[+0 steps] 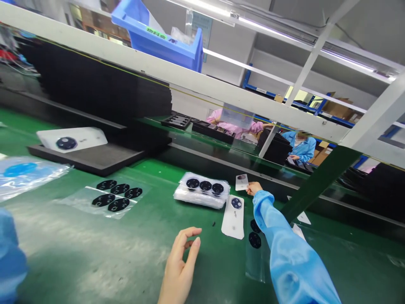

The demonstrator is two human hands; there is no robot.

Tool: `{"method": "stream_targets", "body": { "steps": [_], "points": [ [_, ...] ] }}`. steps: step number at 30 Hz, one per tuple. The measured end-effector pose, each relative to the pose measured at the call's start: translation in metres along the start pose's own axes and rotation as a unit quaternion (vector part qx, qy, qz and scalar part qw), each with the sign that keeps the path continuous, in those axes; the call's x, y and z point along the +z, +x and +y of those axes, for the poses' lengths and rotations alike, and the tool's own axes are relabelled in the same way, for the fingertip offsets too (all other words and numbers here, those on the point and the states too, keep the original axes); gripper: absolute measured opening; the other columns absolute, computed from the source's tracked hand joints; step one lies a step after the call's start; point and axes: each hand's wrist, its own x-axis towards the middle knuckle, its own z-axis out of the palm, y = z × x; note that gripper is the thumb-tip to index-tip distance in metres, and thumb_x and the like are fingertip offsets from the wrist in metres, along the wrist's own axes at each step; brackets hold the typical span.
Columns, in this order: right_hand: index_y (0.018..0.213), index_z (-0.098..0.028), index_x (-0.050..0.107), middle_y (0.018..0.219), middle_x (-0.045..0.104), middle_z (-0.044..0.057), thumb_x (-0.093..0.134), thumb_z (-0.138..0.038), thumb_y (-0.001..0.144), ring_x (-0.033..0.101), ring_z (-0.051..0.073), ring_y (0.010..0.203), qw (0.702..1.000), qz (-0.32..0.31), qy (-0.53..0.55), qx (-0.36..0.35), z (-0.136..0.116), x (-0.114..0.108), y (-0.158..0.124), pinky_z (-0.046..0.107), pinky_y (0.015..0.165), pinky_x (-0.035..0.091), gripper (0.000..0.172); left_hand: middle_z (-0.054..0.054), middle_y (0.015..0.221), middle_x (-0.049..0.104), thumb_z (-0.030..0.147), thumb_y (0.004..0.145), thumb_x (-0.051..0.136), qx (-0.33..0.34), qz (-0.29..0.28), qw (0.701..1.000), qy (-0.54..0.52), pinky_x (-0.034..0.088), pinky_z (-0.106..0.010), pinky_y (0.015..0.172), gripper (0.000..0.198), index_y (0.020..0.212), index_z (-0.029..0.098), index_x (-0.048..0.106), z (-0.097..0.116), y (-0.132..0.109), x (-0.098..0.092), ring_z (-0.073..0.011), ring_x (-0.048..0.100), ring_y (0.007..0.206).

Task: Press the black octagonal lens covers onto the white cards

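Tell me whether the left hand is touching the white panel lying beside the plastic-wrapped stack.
Apart. The head view shows it: a strip of green tabletop lies in plain sight between the left hand and the white panel.

Right hand [254, 188], blue fabric sleeve [292, 257], apparently pinching small white rectangular panel [241, 183]; half-curled left hand [181, 267] over glossy green tabletop [95, 261].

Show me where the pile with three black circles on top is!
In the head view, the pile is just below the picture's middle, on the green table, left of a white panel and beyond the left hand.
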Motion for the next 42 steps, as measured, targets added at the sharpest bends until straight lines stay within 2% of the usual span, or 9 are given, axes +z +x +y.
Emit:
{"method": "stream_targets", "body": {
  "steps": [5,11,16,20,22,23,29,35,42],
  "points": [
    [0.117,-0.016,0.053,0.116,0.057,0.008,0.055,-0.030,0.089,0.060,0.021,0.096,0.999,-0.016,-0.029,-0.005,0.012,-0.013,0.004,0.041,0.079,0.051,0.031,-0.007,0.102,0.061,0.050,0.076,0.052,0.012,-0.007,1.000,0.013,0.049,-0.035,0.080,0.033,0.092,0.023,0.062,0.001,0.002,0.000,-0.0238,0.061,0.090],
    [0.114,-0.016,0.054,0.112,0.059,0.007,0.055,-0.029,0.089,0.061,0.019,0.092,0.994,-0.050,-0.070,-0.067,0.033,-0.066,-0.048,0.038,0.076,0.052,0.028,-0.006,0.099,0.062,0.047,0.079,0.049,0.020,-0.078,0.995,0.064,0.047,-0.023,0.045,0.029,0.093,0.025,0.060,0.002,-0.004,0.004,-0.0226,0.061,0.082],
    [0.104,-0.014,0.058,0.096,0.062,0.003,0.057,-0.024,0.088,0.062,0.014,0.077,0.987,-0.088,-0.101,-0.086,0.069,-0.089,-0.113,0.031,0.067,0.053,0.019,-0.005,0.090,0.066,0.036,0.086,0.044,0.158,-0.157,0.963,0.153,0.053,-0.034,0.077,0.020,0.087,0.025,0.061,-0.005,-0.011,0.015,-0.0225,0.063,0.087],
    [0.101,-0.013,0.059,0.096,0.063,0.003,0.057,-0.025,0.088,0.062,0.014,0.078,0.984,-0.125,-0.104,-0.067,0.087,-0.073,-0.123,0.032,0.068,0.053,0.017,-0.008,0.111,0.067,0.025,0.084,0.047,0.277,-0.239,0.885,0.288,0.048,-0.040,0.091,0.021,0.097,0.023,0.064,-0.012,-0.011,0.036,-0.0258,0.058,0.109],
    [0.106,-0.014,0.058,0.103,0.062,0.005,0.056,-0.027,0.089,0.062,0.016,0.085,0.986,-0.130,-0.097,-0.049,0.088,-0.058,-0.113,0.035,0.072,0.053,0.021,-0.011,0.124,0.061,0.021,0.080,0.052,0.301,-0.260,0.835,0.381,0.043,-0.046,0.098,0.029,0.107,0.019,0.063,-0.014,-0.005,0.051,-0.0295,0.052,0.119],
    [0.108,-0.015,0.057,0.106,0.061,0.006,0.055,-0.028,0.089,0.062,0.017,0.087,0.987,-0.126,-0.095,-0.039,0.087,-0.050,-0.106,0.036,0.073,0.053,0.023,-0.014,0.128,0.058,0.020,0.078,0.055,0.298,-0.259,0.825,0.404,0.041,-0.048,0.100,0.034,0.111,0.016,0.062,-0.014,-0.001,0.059,-0.0311,0.050,0.121],
    [0.113,-0.016,0.055,0.111,0.059,0.007,0.054,-0.030,0.090,0.061,0.019,0.091,0.990,-0.107,-0.090,0.012,0.078,-0.015,-0.077,0.038,0.076,0.052,0.028,-0.025,0.132,0.050,0.024,0.081,0.054,0.269,-0.216,0.817,0.462,0.035,-0.054,0.101,0.044,0.120,0.004,0.056,-0.021,0.024,0.086,-0.0376,0.042,0.126],
    [0.114,-0.016,0.055,0.112,0.059,0.007,0.055,-0.030,0.089,0.061,0.019,0.092,0.991,-0.103,-0.080,0.037,0.082,0.000,-0.075,0.039,0.077,0.052,0.028,-0.021,0.136,0.046,0.026,0.081,0.054,0.290,-0.232,0.801,0.470,0.033,-0.058,0.101,0.046,0.124,0.009,0.054,-0.032,0.026,0.084,-0.0361,0.037,0.130],
    [0.114,-0.016,0.054,0.114,0.058,0.007,0.055,-0.030,0.090,0.060,0.020,0.094,0.994,-0.085,-0.045,0.045,0.089,0.004,-0.069,0.039,0.078,0.052,0.028,-0.018,0.136,0.047,0.035,0.082,0.055,0.321,-0.239,0.798,0.451,0.019,-0.064,0.106,0.048,0.126,0.014,0.053,-0.036,0.027,0.084,-0.0362,0.027,0.134]
  ]
}}
